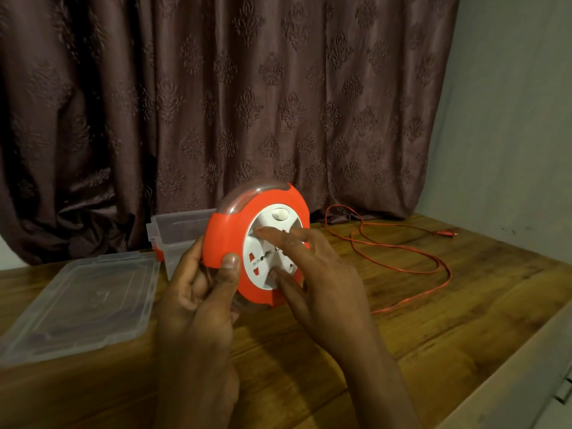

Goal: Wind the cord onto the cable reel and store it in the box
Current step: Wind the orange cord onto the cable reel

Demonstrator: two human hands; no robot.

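I hold a round red cable reel [229, 233] upright above the wooden table [433, 320], its white socket face turned toward me. My left hand [201, 292] grips the reel's left rim, thumb on the front. My right hand [312, 267] lies on the white face with straight fingers spread across the sockets. The thin red cord [402, 247] trails from the reel in loose loops over the table to the right and ends in a plug [445, 233] at the back. A clear plastic box [176, 233] stands behind the reel, partly hidden by it.
The box's clear lid [83, 305] lies flat on the table at the left. A dark patterned curtain [247, 103] hangs behind the table. A pale wall is at the right, and a light cabinet edge [526, 382] runs along the table's right side.
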